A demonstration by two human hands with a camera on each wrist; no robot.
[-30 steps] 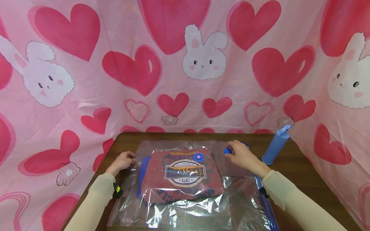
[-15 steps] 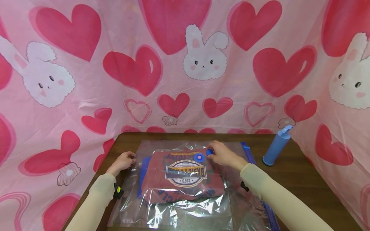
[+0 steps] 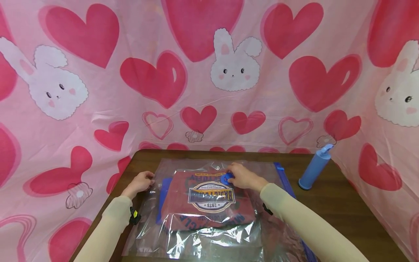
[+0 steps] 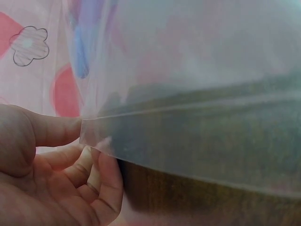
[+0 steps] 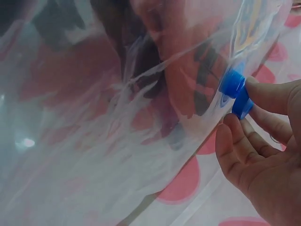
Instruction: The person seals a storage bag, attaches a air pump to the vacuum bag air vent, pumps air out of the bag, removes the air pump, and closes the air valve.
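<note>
A clear vacuum storage bag (image 3: 148,233) with a folded red printed garment (image 3: 209,218) inside lies flat on the table. My left hand (image 3: 140,183) pinches its left edge; in the left wrist view the film (image 4: 188,136) passes between thumb and fingers. Over the garment, my right hand (image 3: 243,177) holds a blue valve cap (image 5: 243,103) between thumb and fingers. The cap is at the blue valve (image 5: 231,84) on the bag, and the two look joined or touching. From the head view the right hand partly covers both.
A blue hand pump (image 3: 315,170) stands tilted in view at the right rear of the brown wooden table (image 3: 347,214). The bag's blue zip edge (image 3: 283,176) runs along its right side. Something flat and blue (image 3: 164,196) shows beside the garment. A pink heart-print cloth (image 3: 196,91) surrounds the table.
My right hand has moved left from the bag's right side to the valve, carrying the blue cap. My left hand stays at the left edge.
</note>
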